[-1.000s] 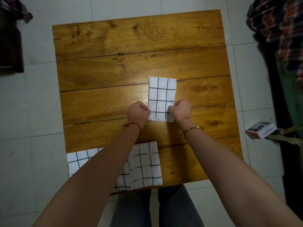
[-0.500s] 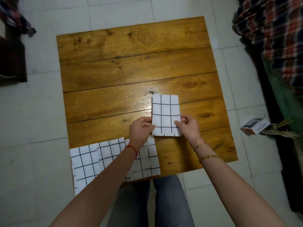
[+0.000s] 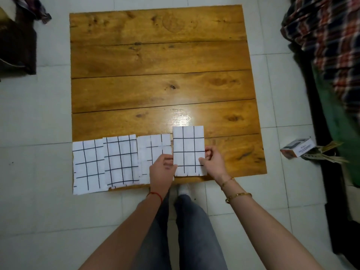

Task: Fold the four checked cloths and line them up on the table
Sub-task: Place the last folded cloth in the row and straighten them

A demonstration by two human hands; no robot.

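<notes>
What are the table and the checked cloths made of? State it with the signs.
Table: wood planks, apparently varnished; visible grain, knots, seams and a glossy glare. Checked cloths: seemingly thin woven fabric, matte white with black lines; frayed lower edges.

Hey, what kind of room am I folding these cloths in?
Probably a room in a home: a low wooden plank table on white floor tiles, plaid fabric heaped at the right, and a small cardboard box on the floor.
</notes>
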